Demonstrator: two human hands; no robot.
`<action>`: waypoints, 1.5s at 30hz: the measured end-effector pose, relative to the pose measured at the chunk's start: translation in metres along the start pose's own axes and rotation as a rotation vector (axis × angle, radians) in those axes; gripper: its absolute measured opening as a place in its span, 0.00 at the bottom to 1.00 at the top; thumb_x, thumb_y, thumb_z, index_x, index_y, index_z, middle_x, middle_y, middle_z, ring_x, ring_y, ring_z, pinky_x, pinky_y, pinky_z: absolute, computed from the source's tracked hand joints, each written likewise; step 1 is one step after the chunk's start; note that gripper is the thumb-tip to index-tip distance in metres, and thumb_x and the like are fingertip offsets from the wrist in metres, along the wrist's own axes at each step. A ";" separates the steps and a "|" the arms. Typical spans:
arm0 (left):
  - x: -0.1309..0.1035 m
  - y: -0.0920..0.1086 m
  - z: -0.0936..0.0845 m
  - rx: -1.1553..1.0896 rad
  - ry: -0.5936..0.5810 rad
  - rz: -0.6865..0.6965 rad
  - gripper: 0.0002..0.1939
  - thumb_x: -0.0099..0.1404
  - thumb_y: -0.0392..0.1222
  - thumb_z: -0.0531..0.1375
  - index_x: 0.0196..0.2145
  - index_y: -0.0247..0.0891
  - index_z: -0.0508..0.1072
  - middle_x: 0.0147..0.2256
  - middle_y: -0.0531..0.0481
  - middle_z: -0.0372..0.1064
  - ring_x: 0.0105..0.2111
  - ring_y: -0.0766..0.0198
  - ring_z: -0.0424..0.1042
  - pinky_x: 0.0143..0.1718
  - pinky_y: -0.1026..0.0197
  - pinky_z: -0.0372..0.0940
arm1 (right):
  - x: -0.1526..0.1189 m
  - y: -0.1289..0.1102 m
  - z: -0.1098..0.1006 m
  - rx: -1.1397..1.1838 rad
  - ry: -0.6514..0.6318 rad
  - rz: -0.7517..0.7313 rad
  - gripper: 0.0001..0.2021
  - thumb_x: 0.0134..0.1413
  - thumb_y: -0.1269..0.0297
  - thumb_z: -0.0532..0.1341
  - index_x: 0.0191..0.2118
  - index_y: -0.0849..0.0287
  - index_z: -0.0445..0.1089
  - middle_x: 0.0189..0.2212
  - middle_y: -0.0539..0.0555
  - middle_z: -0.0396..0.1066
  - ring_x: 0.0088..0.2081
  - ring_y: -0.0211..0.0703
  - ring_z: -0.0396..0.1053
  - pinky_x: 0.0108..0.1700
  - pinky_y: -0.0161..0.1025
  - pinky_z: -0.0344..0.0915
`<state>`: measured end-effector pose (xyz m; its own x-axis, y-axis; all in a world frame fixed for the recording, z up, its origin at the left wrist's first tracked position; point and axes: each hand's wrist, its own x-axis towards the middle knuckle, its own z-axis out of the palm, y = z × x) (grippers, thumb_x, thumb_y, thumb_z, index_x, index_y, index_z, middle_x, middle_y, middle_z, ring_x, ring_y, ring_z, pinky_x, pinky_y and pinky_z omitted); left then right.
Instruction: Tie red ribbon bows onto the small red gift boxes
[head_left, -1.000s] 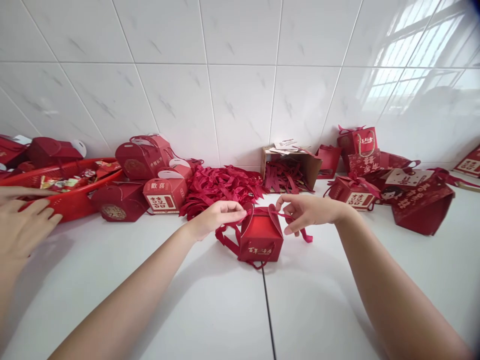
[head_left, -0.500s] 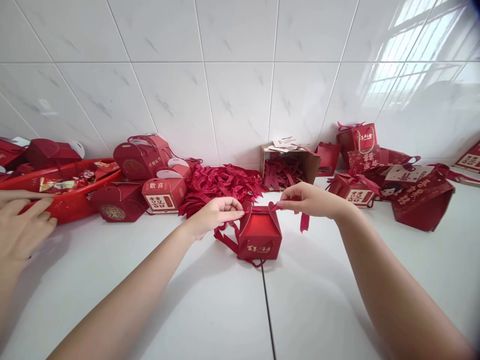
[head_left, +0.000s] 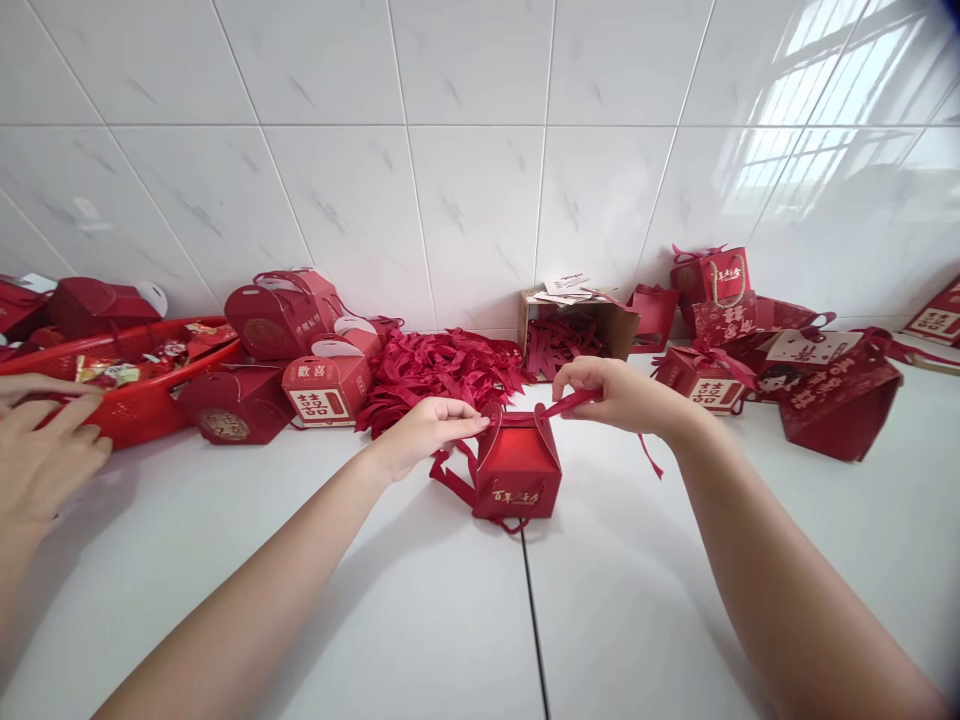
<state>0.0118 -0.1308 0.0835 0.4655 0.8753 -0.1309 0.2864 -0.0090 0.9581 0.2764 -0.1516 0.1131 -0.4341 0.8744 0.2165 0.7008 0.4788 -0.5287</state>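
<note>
A red gift box (head_left: 517, 475) with gold characters stands upright on the white table, its top flaps folded up. Red ribbon (head_left: 574, 402) runs across the top between the flaps, and a length of it trails down on the left side. My left hand (head_left: 435, 430) pinches the left flap at the ribbon, fingers closed. To the right of the box, my right hand (head_left: 607, 390) is closed on the ribbon, drawing it out taut from the right flap; its loose end dangles below the wrist.
Behind the box lies a heap of red ribbons (head_left: 442, 370), beside an open carton (head_left: 622, 330) of ribbons and cards. A red basket (head_left: 142, 415) with packaged sweets is at left, near another person's hands (head_left: 56, 450). Red boxes (head_left: 326, 392) and bags (head_left: 844, 410) stand on both sides.
My right hand has moved slightly, and more ribbon now stretches between it and the right flap. The dangling ribbon end is shorter. My left hand stays at the left flap.
</note>
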 end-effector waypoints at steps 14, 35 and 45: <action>0.000 0.000 -0.002 0.018 -0.040 0.021 0.16 0.54 0.52 0.64 0.25 0.35 0.70 0.21 0.57 0.53 0.18 0.75 0.49 0.18 0.68 0.44 | -0.002 -0.009 -0.005 0.073 -0.092 0.073 0.15 0.53 0.51 0.56 0.31 0.58 0.70 0.27 0.51 0.68 0.29 0.39 0.62 0.30 0.37 0.57; 0.012 -0.020 -0.011 0.111 -0.082 0.054 0.21 0.52 0.57 0.64 0.20 0.36 0.68 0.22 0.53 0.65 0.21 0.70 0.60 0.24 0.67 0.55 | 0.006 0.011 0.010 0.146 -0.414 0.310 0.22 0.52 0.42 0.54 0.25 0.57 0.62 0.28 0.53 0.68 0.27 0.40 0.65 0.30 0.38 0.61; 0.011 -0.028 -0.017 0.006 -0.237 -0.022 0.21 0.50 0.57 0.65 0.22 0.36 0.66 0.24 0.54 0.62 0.24 0.68 0.64 0.31 0.63 0.61 | 0.008 0.019 0.012 0.095 -0.439 0.297 0.24 0.48 0.38 0.55 0.24 0.57 0.67 0.29 0.54 0.72 0.30 0.43 0.66 0.32 0.39 0.60</action>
<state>-0.0056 -0.1130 0.0600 0.6424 0.7373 -0.2089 0.3034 0.0055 0.9528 0.2793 -0.1366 0.0948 -0.4347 0.8467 -0.3067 0.7843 0.1886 -0.5911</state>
